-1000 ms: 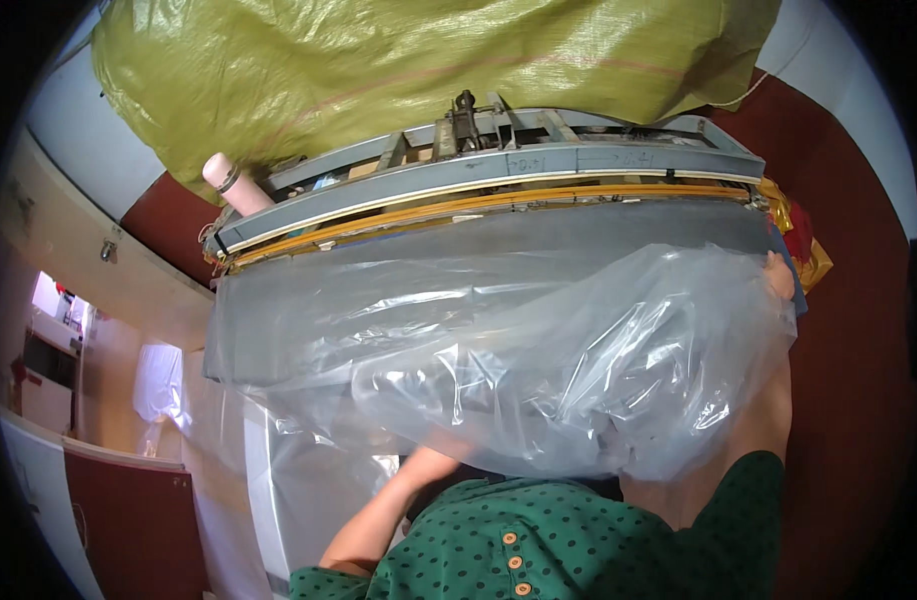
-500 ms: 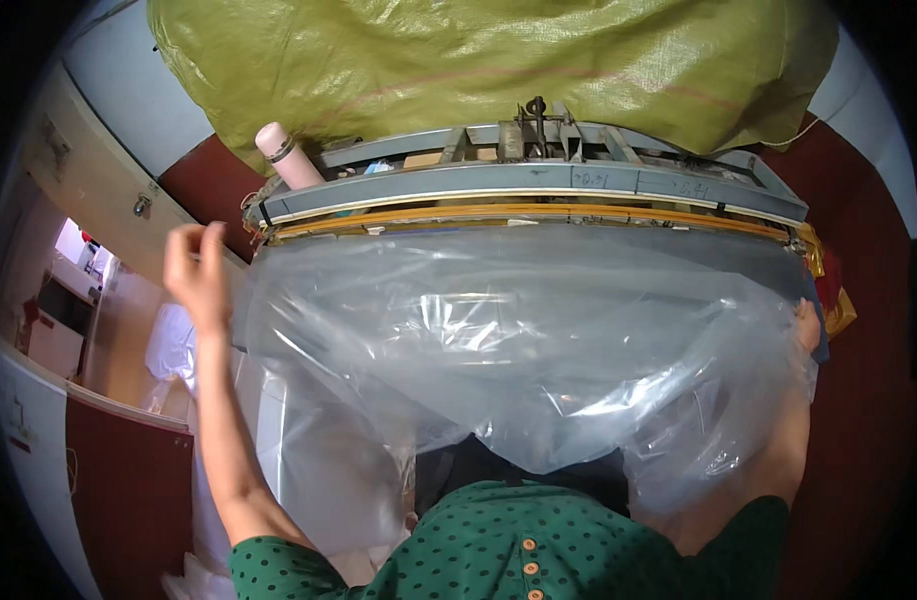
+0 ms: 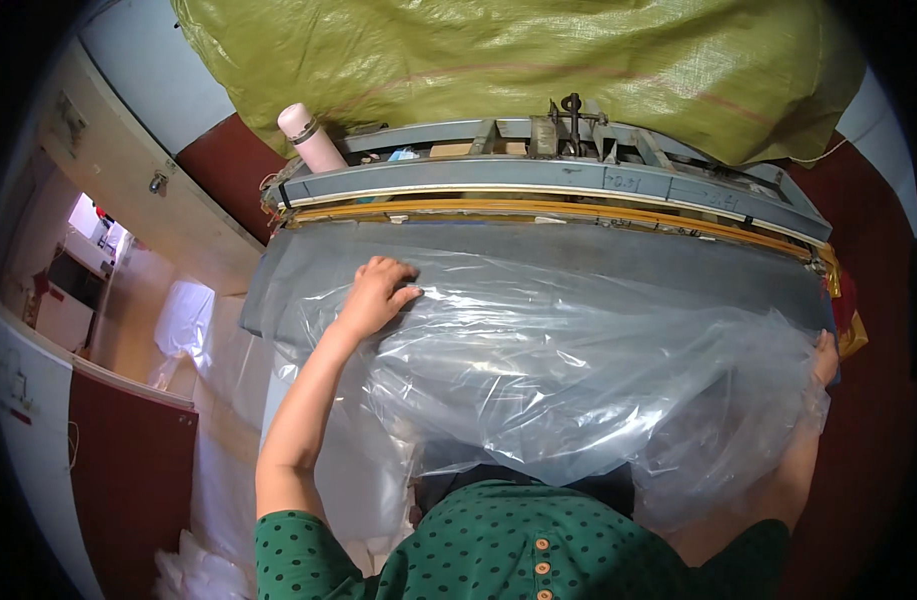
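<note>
A large, crumpled clear plastic sheet (image 3: pixel 538 375) lies over the grey work surface (image 3: pixel 458 240) and droops over its near edge toward my body. My left hand (image 3: pixel 378 295) rests on the sheet's upper left part, fingers bent and thumb apart, with no fold visible between them. At the far right end of the surface, my right hand (image 3: pixel 826 358) is closed on the sheet's edge; the plastic partly covers its wrist and forearm. Just beyond the surface runs a long grey metal bar (image 3: pixel 538 172), with orange strips (image 3: pixel 498 205) along its near side.
A pink bottle (image 3: pixel 313 140) stands at the bar's left end. Behind the metal frame bulges a yellow-green woven sack (image 3: pixel 518 60). More clear plastic (image 3: pixel 363 480) hangs at the lower left. To the left is a door (image 3: pixel 138 160) with an opening beside it.
My left hand has come from the raised position at the left, inward and down onto the sheet. The plastic's left part has shifted right, baring more grey surface. My right hand still grips the edge.
</note>
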The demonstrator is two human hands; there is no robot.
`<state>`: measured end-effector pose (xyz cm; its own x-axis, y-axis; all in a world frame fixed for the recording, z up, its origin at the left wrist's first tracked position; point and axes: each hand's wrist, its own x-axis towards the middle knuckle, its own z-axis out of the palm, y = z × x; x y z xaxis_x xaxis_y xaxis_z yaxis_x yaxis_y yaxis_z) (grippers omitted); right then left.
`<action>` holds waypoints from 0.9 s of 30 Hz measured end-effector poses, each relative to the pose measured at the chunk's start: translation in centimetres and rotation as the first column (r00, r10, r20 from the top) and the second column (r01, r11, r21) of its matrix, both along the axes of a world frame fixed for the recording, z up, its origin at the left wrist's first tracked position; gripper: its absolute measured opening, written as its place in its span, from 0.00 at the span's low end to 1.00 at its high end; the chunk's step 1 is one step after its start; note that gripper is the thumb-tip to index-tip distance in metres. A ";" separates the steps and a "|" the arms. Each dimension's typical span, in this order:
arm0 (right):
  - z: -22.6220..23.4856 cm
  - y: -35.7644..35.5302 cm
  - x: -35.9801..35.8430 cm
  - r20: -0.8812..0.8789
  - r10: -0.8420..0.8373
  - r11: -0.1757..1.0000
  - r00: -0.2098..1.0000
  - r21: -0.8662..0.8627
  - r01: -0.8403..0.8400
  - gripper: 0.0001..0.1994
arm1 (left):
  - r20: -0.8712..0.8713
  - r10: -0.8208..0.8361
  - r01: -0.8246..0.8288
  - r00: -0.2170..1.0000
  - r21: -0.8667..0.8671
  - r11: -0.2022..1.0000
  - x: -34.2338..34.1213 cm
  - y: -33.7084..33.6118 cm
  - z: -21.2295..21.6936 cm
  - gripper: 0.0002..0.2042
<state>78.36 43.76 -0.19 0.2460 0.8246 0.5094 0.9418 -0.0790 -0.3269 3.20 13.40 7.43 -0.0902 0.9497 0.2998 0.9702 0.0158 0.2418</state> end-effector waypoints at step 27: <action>3.8 8.4 9.7 0.641 -0.040 0.958 0.767 -0.194 0.213 0.16 | 0.170 0.179 -0.214 0.969 0.217 0.952 0.3 7.9 -3.9 0.06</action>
<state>88.03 52.17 3.63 0.0554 0.9250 0.3759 0.9032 -0.2069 0.3760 3.54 21.34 3.55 -0.3277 0.8145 0.4789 0.9069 0.1290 0.4011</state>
